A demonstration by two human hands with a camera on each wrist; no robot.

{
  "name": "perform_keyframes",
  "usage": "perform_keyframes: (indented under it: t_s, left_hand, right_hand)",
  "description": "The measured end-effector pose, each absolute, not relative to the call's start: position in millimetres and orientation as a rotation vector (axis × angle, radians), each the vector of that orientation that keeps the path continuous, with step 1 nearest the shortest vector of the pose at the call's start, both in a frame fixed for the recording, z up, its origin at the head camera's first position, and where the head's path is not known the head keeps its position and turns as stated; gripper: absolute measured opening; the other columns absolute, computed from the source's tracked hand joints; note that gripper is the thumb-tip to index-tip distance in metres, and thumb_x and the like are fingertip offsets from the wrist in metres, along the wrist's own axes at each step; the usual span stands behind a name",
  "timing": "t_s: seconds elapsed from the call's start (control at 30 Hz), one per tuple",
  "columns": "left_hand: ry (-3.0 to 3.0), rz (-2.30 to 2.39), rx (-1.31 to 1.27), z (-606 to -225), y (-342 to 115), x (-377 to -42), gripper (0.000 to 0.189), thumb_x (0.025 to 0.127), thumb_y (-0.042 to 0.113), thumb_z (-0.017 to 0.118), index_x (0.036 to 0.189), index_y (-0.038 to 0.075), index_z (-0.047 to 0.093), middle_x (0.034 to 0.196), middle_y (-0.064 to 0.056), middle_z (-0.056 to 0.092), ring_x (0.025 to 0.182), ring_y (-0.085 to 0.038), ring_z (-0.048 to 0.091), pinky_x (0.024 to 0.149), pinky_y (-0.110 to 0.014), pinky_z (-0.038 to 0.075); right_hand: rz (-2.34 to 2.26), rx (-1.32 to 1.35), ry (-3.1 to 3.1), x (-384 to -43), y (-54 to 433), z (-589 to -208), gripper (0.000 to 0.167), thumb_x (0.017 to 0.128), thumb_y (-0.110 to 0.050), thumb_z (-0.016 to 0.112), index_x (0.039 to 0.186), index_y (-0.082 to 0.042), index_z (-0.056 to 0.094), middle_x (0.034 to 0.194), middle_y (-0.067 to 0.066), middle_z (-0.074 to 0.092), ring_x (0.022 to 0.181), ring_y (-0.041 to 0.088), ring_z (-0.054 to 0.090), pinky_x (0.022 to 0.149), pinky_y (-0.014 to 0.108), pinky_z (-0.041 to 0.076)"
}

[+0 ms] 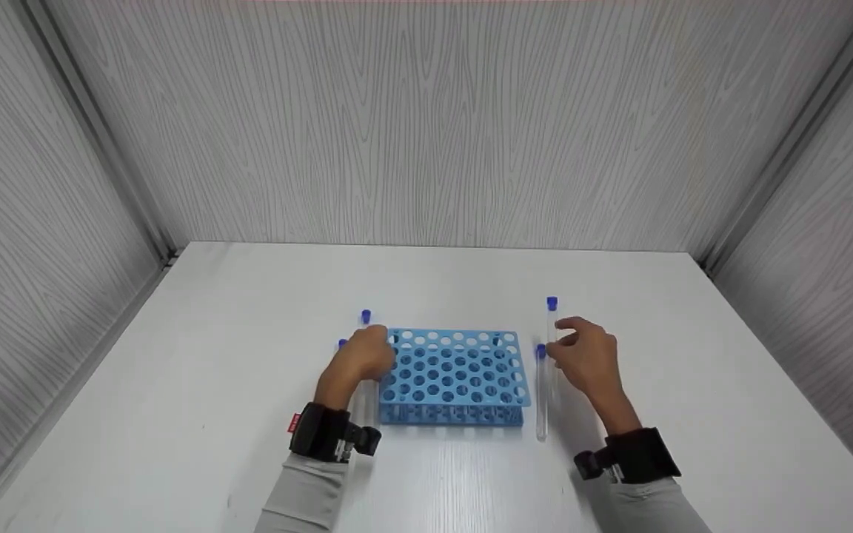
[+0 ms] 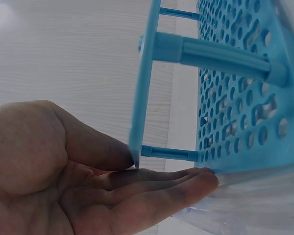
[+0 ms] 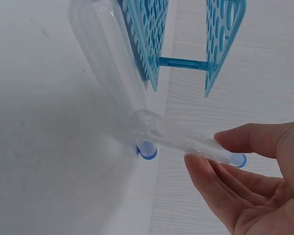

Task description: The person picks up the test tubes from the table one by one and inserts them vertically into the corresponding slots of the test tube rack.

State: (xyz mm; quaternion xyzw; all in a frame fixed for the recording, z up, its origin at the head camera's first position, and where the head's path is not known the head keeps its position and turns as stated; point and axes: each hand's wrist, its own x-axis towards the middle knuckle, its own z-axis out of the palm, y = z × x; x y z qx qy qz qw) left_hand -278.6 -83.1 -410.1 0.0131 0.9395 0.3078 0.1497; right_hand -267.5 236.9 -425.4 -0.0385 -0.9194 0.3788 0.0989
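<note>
I see a white table (image 1: 249, 296) from above, smooth, with a soft shine near its front. Behind it I see a grey back wall (image 1: 426, 126), patterned like wood grain with wavy upright lines. A left wall (image 1: 19, 200) and a right wall (image 1: 834, 244) carry similar grain. Grey strips (image 1: 95, 126) line both back corners. I notice tiny dark marks (image 1: 229, 502) at the tabletop's front left.

Left hand (image 1: 366, 352) is knuckles-up, thumb tip right by some pretty straight fingers. Right hand (image 1: 587, 357) sits well off to its right, thumb and fingers in a pinch. Both forearms (image 1: 303, 494) angle inward behind the hands.
</note>
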Motion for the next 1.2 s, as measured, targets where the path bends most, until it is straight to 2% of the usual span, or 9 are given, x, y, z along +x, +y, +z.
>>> perform_keyframes:
  t_s: [0.23,0.53,0.8,1.03,1.2]
  left_hand:
    - [2.702,0.863,0.038,-411,-84,-281,0.042,0.100,0.005,0.043,0.139,-0.009,0.051,0.114,-0.019,0.061,0.082,-0.023,0.056,0.059,-0.028,0.040]
    - [2.710,0.856,0.041,-411,-84,-280,0.042,0.099,0.005,0.043,0.138,-0.009,0.051,0.114,-0.019,0.061,0.086,-0.025,0.057,0.062,-0.029,0.041]
    - [2.699,0.870,0.025,-412,-84,-280,0.043,0.100,0.006,0.044,0.140,-0.008,0.050,0.116,-0.019,0.061,0.088,-0.025,0.058,0.064,-0.029,0.042]
    - [2.706,0.873,0.052,-412,-84,-282,0.042,0.098,0.003,0.045,0.137,-0.010,0.051,0.095,-0.015,0.058,0.069,-0.019,0.050,0.053,-0.027,0.038]
    - [2.706,0.878,0.041,-413,-84,-281,0.043,0.098,0.004,0.044,0.139,-0.009,0.050,0.106,-0.017,0.061,0.077,-0.022,0.054,0.057,-0.028,0.040]
  right_hand:
    - [1.181,-0.114,-2.674,-266,230,-424,0.042,0.091,-0.013,0.069,0.129,0.002,0.063,0.104,0.023,0.074,0.080,0.027,0.075,0.074,0.039,0.061]
    - [1.166,-0.064,-2.563,-263,225,-418,0.037,0.091,-0.013,0.070,0.126,-0.001,0.066,0.099,0.019,0.075,0.080,0.027,0.075,0.075,0.041,0.060]
    - [1.177,-0.056,-2.446,-260,221,-414,0.034,0.090,-0.011,0.070,0.123,-0.002,0.068,0.100,0.019,0.075,0.091,0.033,0.075,0.080,0.048,0.060]
    - [1.171,-0.028,-2.356,-259,219,-412,0.033,0.088,-0.008,0.071,0.120,-0.001,0.071,0.099,0.020,0.076,0.088,0.037,0.076,0.076,0.051,0.060]
    - [1.172,-0.020,-2.341,-258,217,-412,0.032,0.088,-0.009,0.071,0.120,-0.003,0.071,0.100,0.020,0.076,0.086,0.037,0.076,0.073,0.049,0.061]
